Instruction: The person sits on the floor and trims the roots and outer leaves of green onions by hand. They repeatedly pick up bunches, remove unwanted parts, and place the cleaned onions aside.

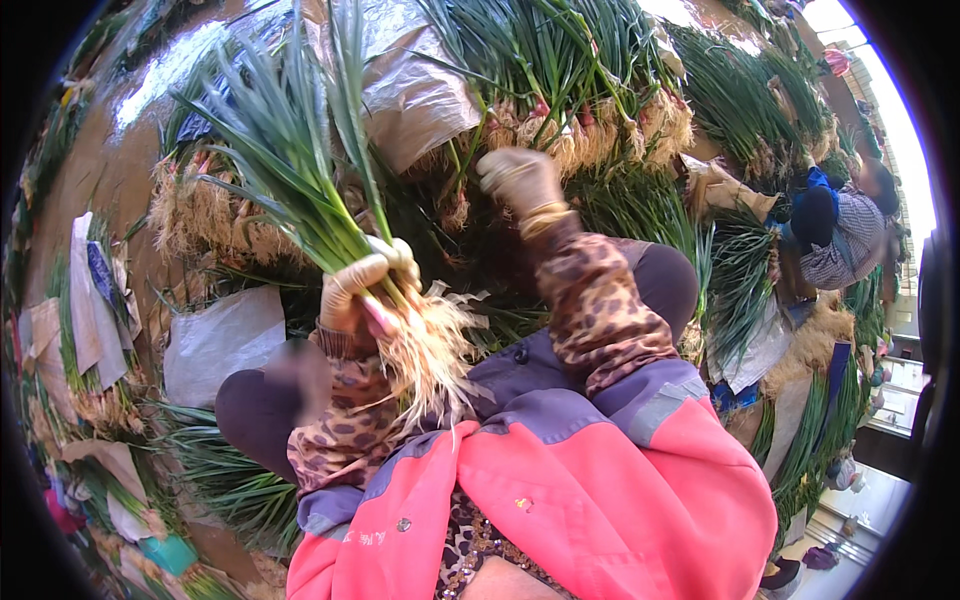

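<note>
My left hand (367, 281), in a pale glove, is closed around a bunch of green onions (330, 202) just above their pinkish-white bulbs. The long green leaves point up and away. A shaggy tuft of pale roots (427, 352) hangs toward my lap. My right hand (521, 180), gloved too and blurred, is raised with curled fingers beside the root ends of a large heap of green onions (540, 67). Yellowish bands (544, 219) circle its wrist. Whether anything thin is between its fingers cannot be made out.
More rooted onions (202, 210) lie at the left, near a whitish sheet (225, 341). Another pale sheet (420, 97) partly covers the far heap. Loose onions (225, 472) lie beside my knee. A person in a checked top (847, 232) sits at the right among further bundles (739, 277).
</note>
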### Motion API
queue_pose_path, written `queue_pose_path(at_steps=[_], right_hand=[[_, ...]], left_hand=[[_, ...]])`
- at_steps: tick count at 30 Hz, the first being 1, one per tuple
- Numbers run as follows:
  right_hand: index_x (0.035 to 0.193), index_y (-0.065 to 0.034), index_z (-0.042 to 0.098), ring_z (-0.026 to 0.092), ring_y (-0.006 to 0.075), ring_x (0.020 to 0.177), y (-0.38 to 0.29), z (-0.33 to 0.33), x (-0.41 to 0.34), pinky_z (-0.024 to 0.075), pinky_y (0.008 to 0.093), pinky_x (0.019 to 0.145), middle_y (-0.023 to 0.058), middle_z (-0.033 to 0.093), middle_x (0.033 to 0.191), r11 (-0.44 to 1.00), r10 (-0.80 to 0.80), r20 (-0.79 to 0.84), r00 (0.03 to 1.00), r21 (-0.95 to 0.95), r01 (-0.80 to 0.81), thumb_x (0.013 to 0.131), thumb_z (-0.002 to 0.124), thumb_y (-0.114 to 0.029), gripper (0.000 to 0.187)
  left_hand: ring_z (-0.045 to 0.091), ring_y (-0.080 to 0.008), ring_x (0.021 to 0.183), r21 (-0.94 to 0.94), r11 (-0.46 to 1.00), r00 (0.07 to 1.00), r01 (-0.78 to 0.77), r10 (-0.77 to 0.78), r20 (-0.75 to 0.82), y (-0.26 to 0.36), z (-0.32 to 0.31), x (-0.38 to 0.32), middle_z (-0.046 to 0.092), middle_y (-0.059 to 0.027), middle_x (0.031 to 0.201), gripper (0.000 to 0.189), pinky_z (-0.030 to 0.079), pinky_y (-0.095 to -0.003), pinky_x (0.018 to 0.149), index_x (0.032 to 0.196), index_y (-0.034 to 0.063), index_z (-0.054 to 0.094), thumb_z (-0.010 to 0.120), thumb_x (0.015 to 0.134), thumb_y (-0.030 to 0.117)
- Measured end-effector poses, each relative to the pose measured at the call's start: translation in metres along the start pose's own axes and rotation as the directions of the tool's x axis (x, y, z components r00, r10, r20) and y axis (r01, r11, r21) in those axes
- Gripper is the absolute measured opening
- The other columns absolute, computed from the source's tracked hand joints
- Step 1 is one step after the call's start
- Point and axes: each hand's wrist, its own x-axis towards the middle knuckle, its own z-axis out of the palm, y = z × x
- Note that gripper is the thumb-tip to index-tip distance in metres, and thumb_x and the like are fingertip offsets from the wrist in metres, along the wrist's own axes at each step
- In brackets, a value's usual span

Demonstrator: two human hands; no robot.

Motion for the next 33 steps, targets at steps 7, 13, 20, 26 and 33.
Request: queue_pose_path(at_steps=[7, 13, 20, 26, 33], right_hand=[[0.090, -0.0008, 0.063, 0.056, 0.0236, 0.068, 0.037, -0.088, 0.050, 0.0442, 0.0343, 0.067, 0.0129, 0.064, 0.083, 0.805, 0.419, -0.321, 0.849, -0.303, -0.511, 0.081, 0.062, -0.031, 0.032], [0.105, -0.0022, 0.059, 0.059, 0.0166, 0.087, 0.003, -0.044, 0.059, 0.0491, 0.0269, 0.074, 0.0129, 0.061, 0.102, 0.848, -0.383, -0.452, 0.806, -0.518, 0.112, 0.080, 0.061, -0.006, 0.025], [0.091, -0.0077, 0.064, 0.061, 0.0306, 0.080, 0.021, -0.028, 0.081, 0.0480, 0.0363, 0.074, 0.0144, 0.064, 0.084, 0.479, 0.125, -0.261, 0.957, -0.829, -0.289, 0.073, 0.062, -0.022, 0.023], [0.089, -0.0062, 0.068, 0.054, 0.0087, 0.056, 0.002, -0.054, 0.086, 0.0431, 0.0227, 0.053, 0.0037, 0.064, 0.071, 0.977, 0.172, -0.242, 0.955, -0.084, -0.197, 0.073, 0.068, -0.017, 0.019], [0.085, -0.0036, 0.066, 0.058, 0.0150, 0.059, -0.050, 0.002, 0.034, 0.0460, 0.0259, 0.058, 0.0116, 0.063, 0.070, 0.953, 0.134, -0.215, 0.967, -0.240, -0.186, 0.070, 0.069, -0.008, 0.017]], left_hand=[[0.050, -0.0161, 0.067, -0.438, 0.878, 0.981, 0.192, -0.184, 0.062, -0.035, -0.028, 0.027, 0.052, -0.0019, 0.072, 0.044, 0.046, -0.0365, 0.072, 0.125, 0.0059, 0.043, 0.056, 0.084, 0.013], [0.056, -0.0321, 0.104, -0.365, 0.930, 0.985, 0.032, -0.092, -0.149, -0.044, -0.037, 0.024, 0.064, -0.0101, 0.081, 0.019, 0.044, -0.0502, 0.089, 0.099, 0.0037, 0.058, 0.057, 0.081, 0.009], [0.049, -0.0202, 0.058, -0.392, 0.904, 0.979, 0.169, -0.201, -0.041, -0.044, -0.044, 0.027, 0.052, -0.0032, 0.063, 0.021, 0.044, -0.0428, 0.069, 0.098, 0.0039, 0.057, 0.059, 0.080, 0.015], [0.049, -0.0200, 0.061, -0.379, 0.914, 0.983, 0.147, -0.178, -0.047, -0.042, -0.048, 0.029, 0.053, -0.0042, 0.067, 0.024, 0.045, -0.0427, 0.070, 0.101, 0.0023, 0.056, 0.058, 0.081, 0.016], [0.060, -0.0265, 0.081, -0.322, 0.943, 0.989, 0.085, -0.119, -0.089, -0.020, -0.013, 0.028, 0.061, -0.0173, 0.092, 0.032, 0.047, -0.0450, 0.080, 0.104, -0.0031, 0.055, 0.058, 0.081, 0.019]])
